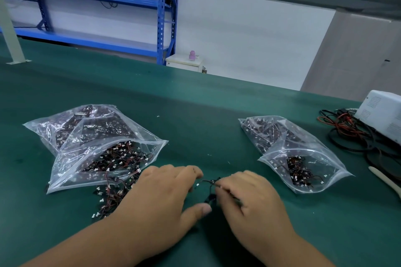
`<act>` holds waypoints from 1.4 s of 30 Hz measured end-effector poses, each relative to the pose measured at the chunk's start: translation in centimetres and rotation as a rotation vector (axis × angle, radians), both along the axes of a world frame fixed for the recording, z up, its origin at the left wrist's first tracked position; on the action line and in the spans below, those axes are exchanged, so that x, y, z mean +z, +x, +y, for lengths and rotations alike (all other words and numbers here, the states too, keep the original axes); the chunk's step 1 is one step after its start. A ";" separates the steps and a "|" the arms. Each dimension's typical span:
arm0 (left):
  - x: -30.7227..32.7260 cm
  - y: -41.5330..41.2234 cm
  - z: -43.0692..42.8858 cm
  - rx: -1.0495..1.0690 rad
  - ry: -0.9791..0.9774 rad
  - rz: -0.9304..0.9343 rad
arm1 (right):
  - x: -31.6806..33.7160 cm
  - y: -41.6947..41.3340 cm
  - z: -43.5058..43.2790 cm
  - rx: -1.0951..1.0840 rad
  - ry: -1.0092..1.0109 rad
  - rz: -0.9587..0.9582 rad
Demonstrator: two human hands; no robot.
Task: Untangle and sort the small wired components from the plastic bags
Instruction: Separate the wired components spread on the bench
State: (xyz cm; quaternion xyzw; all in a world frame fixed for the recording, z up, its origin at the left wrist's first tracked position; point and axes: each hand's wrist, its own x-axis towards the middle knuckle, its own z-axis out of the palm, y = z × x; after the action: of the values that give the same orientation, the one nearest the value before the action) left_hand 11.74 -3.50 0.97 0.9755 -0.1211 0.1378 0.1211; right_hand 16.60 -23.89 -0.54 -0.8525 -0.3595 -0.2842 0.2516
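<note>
Green bench [195, 115], blue shelving [160, 24] behind. Right hand [249, 197] pinches one wired component [211, 182]. Left hand [165, 193] curls fingers over its other end; grip cannot be told. Untangling is in hand; next it likely needs a gentle pull apart. The open bag [97, 158] beyond the left hand spills a tangle [110, 197]; the bag [303, 165] beyond the right hand holds fewer.

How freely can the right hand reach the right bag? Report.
Probably yes: only bare mat lies between the right hand and the right bag; its fingers, though, pinch a wire piece.
</note>
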 end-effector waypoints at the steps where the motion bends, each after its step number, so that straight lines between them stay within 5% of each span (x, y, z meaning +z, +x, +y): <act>1: 0.0 -0.1 0.1 0.023 0.028 0.006 | 0.0 0.2 -0.2 -0.037 0.063 0.036; 10: -0.4 0.1 0.3 0.084 0.207 0.098 | -0.9 2.3 -1.3 -0.233 0.426 0.499; 27: 0.1 0.1 0.4 0.175 0.263 0.091 | -0.4 2.5 -1.3 -0.220 0.625 0.693; 30: 0.2 0.2 0.4 0.205 0.295 0.100 | -0.4 2.7 -1.4 -0.270 0.547 0.672; 34: 0.0 0.3 0.5 0.206 0.316 0.104 | -0.2 2.7 -1.3 -0.420 0.182 0.642; 42: -0.4 0.3 0.3 0.149 0.302 0.081 | 0.4 1.3 -1.0 -0.406 0.123 0.628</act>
State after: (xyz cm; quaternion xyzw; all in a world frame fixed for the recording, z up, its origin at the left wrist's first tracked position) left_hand 12.06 -3.16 0.56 0.9937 -0.0627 0.0874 -0.0326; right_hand 17.86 -24.93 -0.18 -0.9353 -0.0710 -0.0739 0.3387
